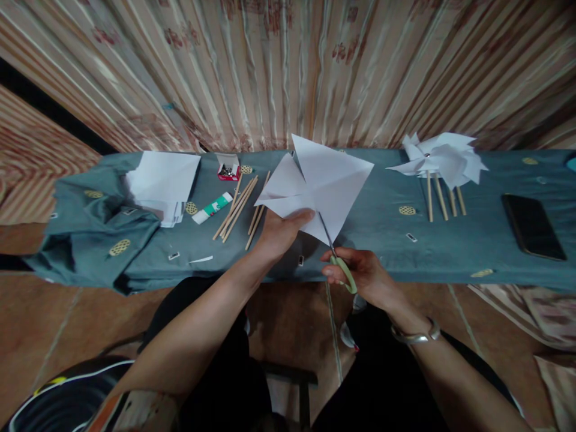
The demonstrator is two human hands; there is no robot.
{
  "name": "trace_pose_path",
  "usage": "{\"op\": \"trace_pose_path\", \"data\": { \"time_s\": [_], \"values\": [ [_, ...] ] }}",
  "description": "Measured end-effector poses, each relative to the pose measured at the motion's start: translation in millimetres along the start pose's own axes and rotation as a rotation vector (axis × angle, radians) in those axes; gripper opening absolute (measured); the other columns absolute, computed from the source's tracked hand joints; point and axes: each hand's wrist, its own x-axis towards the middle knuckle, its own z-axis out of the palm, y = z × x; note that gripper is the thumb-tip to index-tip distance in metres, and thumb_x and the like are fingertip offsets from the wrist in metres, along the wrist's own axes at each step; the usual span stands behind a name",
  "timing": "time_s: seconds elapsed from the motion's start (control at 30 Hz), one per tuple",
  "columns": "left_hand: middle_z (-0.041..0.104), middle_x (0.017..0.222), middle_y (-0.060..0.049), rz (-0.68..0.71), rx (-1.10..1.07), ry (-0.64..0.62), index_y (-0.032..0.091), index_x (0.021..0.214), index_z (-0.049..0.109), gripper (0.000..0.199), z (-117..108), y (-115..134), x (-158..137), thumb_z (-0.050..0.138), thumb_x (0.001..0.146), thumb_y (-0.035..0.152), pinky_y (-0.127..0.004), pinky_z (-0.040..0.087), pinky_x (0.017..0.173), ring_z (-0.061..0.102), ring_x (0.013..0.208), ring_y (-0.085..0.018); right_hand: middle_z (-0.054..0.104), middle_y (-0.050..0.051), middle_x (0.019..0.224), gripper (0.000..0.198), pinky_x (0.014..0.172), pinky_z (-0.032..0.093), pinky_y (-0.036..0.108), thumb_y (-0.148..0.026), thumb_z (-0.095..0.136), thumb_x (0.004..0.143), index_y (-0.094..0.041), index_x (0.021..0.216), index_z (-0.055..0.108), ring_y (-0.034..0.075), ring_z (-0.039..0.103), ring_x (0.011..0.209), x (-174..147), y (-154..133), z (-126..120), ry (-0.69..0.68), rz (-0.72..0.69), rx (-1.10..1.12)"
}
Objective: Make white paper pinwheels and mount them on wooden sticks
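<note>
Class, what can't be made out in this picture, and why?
Head view:
Left hand: most fingers, hidden by the white sheet.
Rightmost sticks: upper ends, hidden by paper pinwheels.
Red box: contents too small to identify.
Dark round object: cut off by the bottom edge.

the left hand (284, 231) holds smooth, matt paper (335, 174); the scissors (343, 270) in the right hand (366, 275) have a metal blade (324, 229) and a handle (349, 280), probably plastic in this dim view. left of the left hand are matt wooden sticks (240, 209); beyond both hands, matt cloth (382, 228); behind the right hand, a shiny metal bracelet (418, 339).
</note>
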Motion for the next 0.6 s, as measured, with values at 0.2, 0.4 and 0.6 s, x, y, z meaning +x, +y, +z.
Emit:
{"op": "trace_pose_path", "data": {
  "time_s": [0.2,0.4,0.6],
  "values": [
    [0.073,0.099,-0.008,-0.002,0.052,0.01,0.019,0.102,0.063,0.044,-0.5,-3.1,-1.5,0.077,0.06,0.025,-0.043,0.054,0.089,0.069,0.094,-0.027,0.063,-0.002,0.06,0.047,0.049,0.039,0.022,-0.056,0.082,0.061,-0.018,0.086,0.07,0.011,0.054,0.054,-0.8,-1.4,-0.5,0.012,-0.016,-0.065],
    [0.074,0.099,-0.008,0.004,0.051,0.023,0.022,0.102,0.065,0.043,-0.6,-3.8,-2.4,0.078,0.061,0.022,-0.043,0.054,0.088,0.069,0.091,-0.027,0.061,-0.002,0.059,0.046,0.049,0.04,0.023,-0.057,0.081,0.062,-0.018,0.084,0.07,0.011,0.054,0.053,-0.5,-1.2,0.1,0.012,-0.029,-0.054],
    [0.074,0.093,-0.007,0.03,0.039,0.006,0.021,0.104,0.065,0.045,-0.7,-3.4,-3.1,0.078,0.062,0.023,-0.041,0.055,0.083,0.068,0.087,-0.025,0.062,-0.002,0.059,0.047,0.049,0.039,0.023,-0.054,0.084,0.06,-0.017,0.085,0.07,0.011,0.053,0.054,0.0,0.8,0.2,0.013,-0.002,-0.01]
  ]
}}
